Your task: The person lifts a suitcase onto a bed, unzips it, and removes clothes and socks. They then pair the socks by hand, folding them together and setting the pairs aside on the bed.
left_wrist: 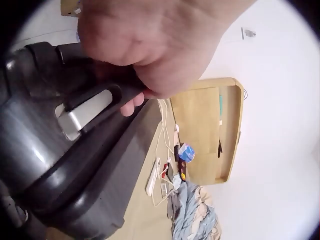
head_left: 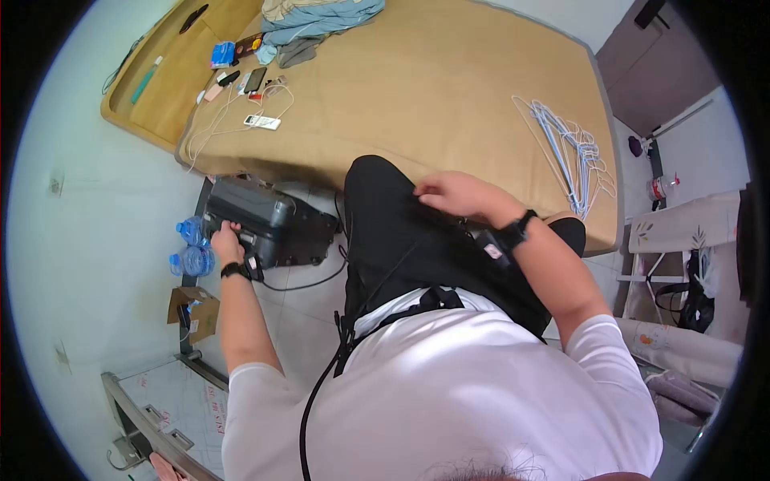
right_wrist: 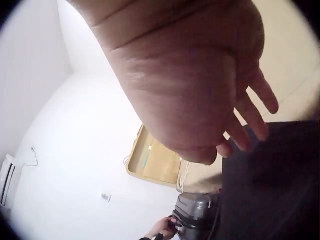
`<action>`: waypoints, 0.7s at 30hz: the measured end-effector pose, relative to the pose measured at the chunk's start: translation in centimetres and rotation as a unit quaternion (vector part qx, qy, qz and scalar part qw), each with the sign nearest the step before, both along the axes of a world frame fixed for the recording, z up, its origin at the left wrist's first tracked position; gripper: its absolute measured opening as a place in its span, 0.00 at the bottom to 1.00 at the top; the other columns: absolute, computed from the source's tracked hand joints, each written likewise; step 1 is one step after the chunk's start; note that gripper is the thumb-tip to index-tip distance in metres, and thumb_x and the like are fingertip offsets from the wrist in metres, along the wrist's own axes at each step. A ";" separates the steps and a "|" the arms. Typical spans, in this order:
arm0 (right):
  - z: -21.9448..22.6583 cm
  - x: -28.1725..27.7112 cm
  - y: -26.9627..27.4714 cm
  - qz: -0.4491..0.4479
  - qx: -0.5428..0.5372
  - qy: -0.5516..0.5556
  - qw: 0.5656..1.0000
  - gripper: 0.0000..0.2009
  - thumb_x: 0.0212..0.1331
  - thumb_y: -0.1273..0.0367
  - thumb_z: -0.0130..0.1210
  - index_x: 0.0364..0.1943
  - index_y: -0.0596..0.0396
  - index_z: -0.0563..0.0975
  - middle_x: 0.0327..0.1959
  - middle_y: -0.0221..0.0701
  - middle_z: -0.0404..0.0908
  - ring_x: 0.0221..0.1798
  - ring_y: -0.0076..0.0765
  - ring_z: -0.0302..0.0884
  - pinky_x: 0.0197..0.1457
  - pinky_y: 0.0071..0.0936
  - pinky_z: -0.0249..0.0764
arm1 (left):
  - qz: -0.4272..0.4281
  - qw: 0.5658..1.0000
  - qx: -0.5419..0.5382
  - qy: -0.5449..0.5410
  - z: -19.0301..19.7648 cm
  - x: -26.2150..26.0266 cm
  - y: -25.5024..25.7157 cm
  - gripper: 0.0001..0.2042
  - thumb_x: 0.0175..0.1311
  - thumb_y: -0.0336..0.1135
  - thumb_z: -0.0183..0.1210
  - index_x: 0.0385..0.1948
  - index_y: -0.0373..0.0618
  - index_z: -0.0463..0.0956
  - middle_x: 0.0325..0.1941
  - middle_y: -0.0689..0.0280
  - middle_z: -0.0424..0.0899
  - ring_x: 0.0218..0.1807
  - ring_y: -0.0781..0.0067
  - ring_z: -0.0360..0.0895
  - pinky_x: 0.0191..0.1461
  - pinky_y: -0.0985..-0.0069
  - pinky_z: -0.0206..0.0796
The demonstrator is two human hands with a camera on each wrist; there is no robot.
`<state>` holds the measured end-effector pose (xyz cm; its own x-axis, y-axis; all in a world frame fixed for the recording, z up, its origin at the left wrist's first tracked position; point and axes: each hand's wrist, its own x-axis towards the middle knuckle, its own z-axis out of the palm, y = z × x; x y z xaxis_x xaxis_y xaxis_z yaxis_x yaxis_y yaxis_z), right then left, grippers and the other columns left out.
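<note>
A dark, glossy suitcase (head_left: 277,224) stands on the floor between the bed and the wall. My left hand (head_left: 228,240) grips its handle; in the left wrist view the fingers of the left hand (left_wrist: 150,45) curl round the black handle (left_wrist: 112,97) of the suitcase (left_wrist: 75,175). My right hand (head_left: 453,195) is held over the black trousers near the thigh, holding nothing. In the right wrist view the right hand (right_wrist: 185,85) has its fingers spread loosely, and the suitcase (right_wrist: 192,212) shows below it.
The bed (head_left: 433,88) carries white hangers (head_left: 573,152), a remote (head_left: 262,122), cables and crumpled bedding (head_left: 313,28). Blue water bottles (head_left: 192,247) and a cardboard box (head_left: 194,314) stand by the left wall. A black cable (head_left: 309,285) crosses the floor beside the suitcase.
</note>
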<state>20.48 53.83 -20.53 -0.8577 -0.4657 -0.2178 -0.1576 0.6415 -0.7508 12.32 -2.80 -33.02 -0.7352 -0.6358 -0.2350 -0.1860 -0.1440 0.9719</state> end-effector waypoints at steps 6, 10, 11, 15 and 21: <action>-0.7 5.3 10.8 -0.138 -0.040 -0.115 0.983 0.14 0.68 0.62 0.55 0.50 0.57 0.80 0.42 0.34 0.85 0.46 0.31 0.80 0.52 0.31 0.76 | -0.023 0.997 -0.048 0.059 5.3 2.2 2.3 0.10 0.68 0.28 0.59 0.27 0.39 0.69 0.26 0.63 0.78 0.27 0.73 0.77 0.32 0.74 0.73; 1.9 6.8 12.6 -0.135 -0.006 -0.090 0.987 0.15 0.68 0.63 0.54 0.52 0.57 0.79 0.46 0.33 0.84 0.50 0.31 0.80 0.57 0.31 0.74 | -0.078 0.990 -0.096 0.072 13.2 3.2 4.4 0.11 0.70 0.34 0.60 0.27 0.43 0.71 0.24 0.67 0.77 0.26 0.77 0.76 0.32 0.77 0.69; 3.4 6.9 11.9 -0.130 -0.010 -0.093 0.987 0.15 0.68 0.63 0.54 0.52 0.57 0.79 0.46 0.33 0.84 0.50 0.31 0.80 0.57 0.31 0.74 | -0.105 0.986 -0.107 0.069 15.4 3.9 4.4 0.11 0.70 0.35 0.61 0.27 0.44 0.72 0.24 0.68 0.77 0.25 0.78 0.75 0.32 0.78 0.69; 6.0 6.0 10.3 -0.168 -0.009 -0.109 0.980 0.15 0.67 0.64 0.54 0.53 0.56 0.79 0.51 0.35 0.83 0.58 0.35 0.78 0.64 0.35 0.70 | -0.090 0.986 -0.129 0.053 23.3 6.0 4.3 0.12 0.71 0.37 0.61 0.27 0.46 0.72 0.25 0.70 0.77 0.25 0.81 0.73 0.32 0.80 0.67; 4.7 4.1 9.2 -0.053 -0.065 0.015 0.996 0.15 0.67 0.65 0.54 0.54 0.55 0.79 0.53 0.35 0.83 0.59 0.36 0.78 0.62 0.33 0.71 | -0.117 0.975 -0.155 0.103 32.3 7.0 4.3 0.09 0.72 0.38 0.61 0.36 0.43 0.78 0.27 0.72 0.78 0.27 0.84 0.74 0.34 0.82 0.67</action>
<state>24.55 63.03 -15.80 -0.9085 -0.3954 -0.1353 -0.1183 0.5538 -0.8242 19.28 1.49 -0.76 -0.8798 -0.4623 0.1106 0.0254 0.1866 0.9821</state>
